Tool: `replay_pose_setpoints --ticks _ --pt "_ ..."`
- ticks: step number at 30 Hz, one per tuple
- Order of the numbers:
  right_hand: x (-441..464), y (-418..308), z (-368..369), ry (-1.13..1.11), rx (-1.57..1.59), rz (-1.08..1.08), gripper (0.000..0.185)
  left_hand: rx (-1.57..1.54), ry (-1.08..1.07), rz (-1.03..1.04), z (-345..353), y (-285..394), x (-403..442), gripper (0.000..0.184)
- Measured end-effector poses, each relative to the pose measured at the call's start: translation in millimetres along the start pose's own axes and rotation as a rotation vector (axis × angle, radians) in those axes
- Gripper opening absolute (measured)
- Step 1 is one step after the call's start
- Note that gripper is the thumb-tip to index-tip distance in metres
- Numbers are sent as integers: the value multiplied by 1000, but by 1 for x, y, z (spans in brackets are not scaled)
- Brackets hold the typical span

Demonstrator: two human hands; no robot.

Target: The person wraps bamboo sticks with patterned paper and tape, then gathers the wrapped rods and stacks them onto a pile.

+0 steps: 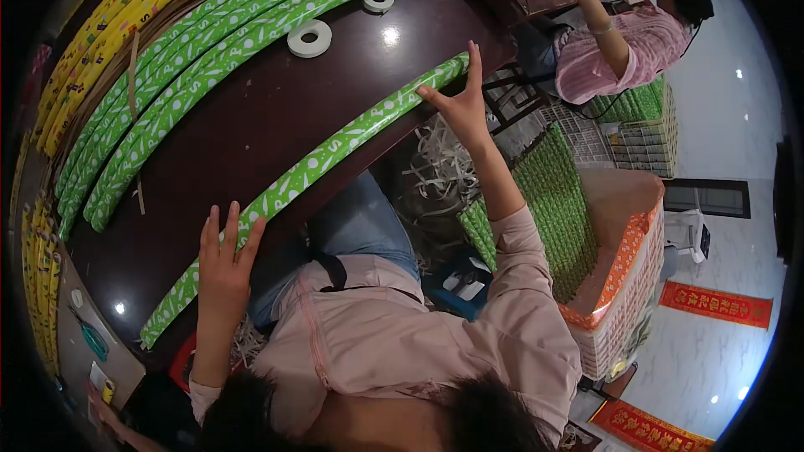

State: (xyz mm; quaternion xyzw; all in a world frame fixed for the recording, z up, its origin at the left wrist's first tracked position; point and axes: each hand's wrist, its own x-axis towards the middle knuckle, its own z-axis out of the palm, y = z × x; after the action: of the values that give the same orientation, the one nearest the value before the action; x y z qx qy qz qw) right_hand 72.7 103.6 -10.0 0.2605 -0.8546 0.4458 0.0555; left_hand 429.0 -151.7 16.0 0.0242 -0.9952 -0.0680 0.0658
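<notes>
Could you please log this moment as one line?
left hand: on green patterned roll | right hand: at its far end | dark table: two white tape rolls

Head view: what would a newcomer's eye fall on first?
Probably the long green roll near the edge of the dark table, touched by the left hand and right hand. Next, the bunched green rolls and yellow rolls at upper left, then the big basket at right.
</notes>
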Motion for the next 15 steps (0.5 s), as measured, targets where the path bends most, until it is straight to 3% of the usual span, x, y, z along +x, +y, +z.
replay_pose_setpoints --ticks 7,9,13,15 --pt "3 10 -15 -56 215 61 106 -18 1 -6 -3 0 2 50" --pt "9 22 -25 28 455 -30 110 -15 9 1 -1 -2 0 50" --pt "14 23 -19 169 216 65 96 -16 -5 -10 -4 1 3 50" --pt "21 58 -11 236 -88 -14 83 -6 10 -1 0 1 3 51"
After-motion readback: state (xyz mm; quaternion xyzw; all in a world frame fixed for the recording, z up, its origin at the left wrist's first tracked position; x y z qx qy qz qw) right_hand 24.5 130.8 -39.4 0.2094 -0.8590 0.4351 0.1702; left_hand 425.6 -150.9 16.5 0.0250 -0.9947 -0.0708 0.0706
